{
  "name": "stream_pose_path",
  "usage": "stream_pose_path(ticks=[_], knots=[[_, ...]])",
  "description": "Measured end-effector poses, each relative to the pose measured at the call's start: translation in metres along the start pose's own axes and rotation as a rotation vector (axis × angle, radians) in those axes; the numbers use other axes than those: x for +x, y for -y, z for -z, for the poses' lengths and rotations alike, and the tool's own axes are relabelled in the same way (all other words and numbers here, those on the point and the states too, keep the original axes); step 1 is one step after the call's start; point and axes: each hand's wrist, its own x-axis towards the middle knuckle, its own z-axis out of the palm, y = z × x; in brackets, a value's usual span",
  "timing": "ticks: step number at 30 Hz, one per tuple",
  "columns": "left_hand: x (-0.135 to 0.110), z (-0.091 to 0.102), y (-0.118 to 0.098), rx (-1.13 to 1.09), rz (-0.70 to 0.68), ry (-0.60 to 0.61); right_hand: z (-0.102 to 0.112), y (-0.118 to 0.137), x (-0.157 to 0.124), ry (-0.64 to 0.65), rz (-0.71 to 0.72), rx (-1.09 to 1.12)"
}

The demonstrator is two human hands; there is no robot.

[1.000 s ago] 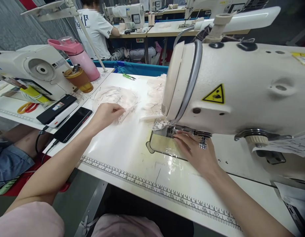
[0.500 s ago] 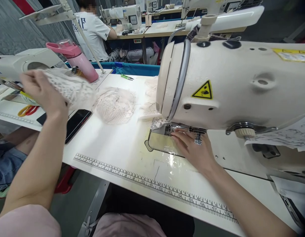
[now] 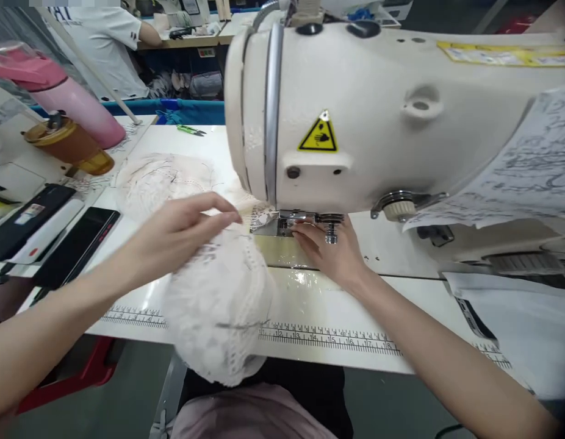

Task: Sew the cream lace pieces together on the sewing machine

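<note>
My left hand pinches the top edge of a white lace cup-shaped piece, which hangs over the table's front edge with a dark thread across it. At the presser foot of the sewing machine, my right hand has its fingertips drawn together; whatever they hold is too small to make out. Just left of the foot lies a bit of lace, partly under the machine head. Behind my left hand, more pale lace pieces rest on the table.
Green thread snips lie at the back. On the left are a pink bottle, an amber cup, a black phone and a black-and-white case. A printed ruler runs along the front edge. A person in a white shirt sits beyond.
My left hand has brought the lace piece from the far left to the front of the machine. My right hand stays by the presser foot. The view has shifted to the right.
</note>
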Motion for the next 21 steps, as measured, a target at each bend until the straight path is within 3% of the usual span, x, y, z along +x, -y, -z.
stream_pose_path(ticks=[2, 4, 7, 9, 11, 15, 21], knots=[[0.026, -0.024, -0.007, 0.024, -0.047, 0.082, 0.0, -0.001, 0.0, -0.001, -0.02, 0.017], [0.038, -0.044, -0.007, 0.261, -0.126, -0.032, 0.001, -0.002, -0.001, -0.011, -0.044, 0.019], [0.029, -0.063, -0.007, 0.44, -0.37, -0.213, 0.002, -0.003, -0.003, -0.032, -0.047, 0.001], [0.016, -0.075, -0.01, 0.426, -0.566, -0.197, 0.002, -0.002, -0.003, -0.076, -0.02, -0.01], [0.006, -0.087, -0.013, 0.441, -0.673, -0.178, 0.004, 0.001, -0.004, -0.098, 0.024, -0.006], [0.001, -0.105, -0.013, 0.527, -0.676, -0.151, 0.009, 0.008, -0.004, 0.02, 0.063, -0.01], [0.007, -0.108, -0.004, 0.529, -0.632, -0.108, 0.008, 0.013, -0.003, 0.156, 0.012, -0.015]])
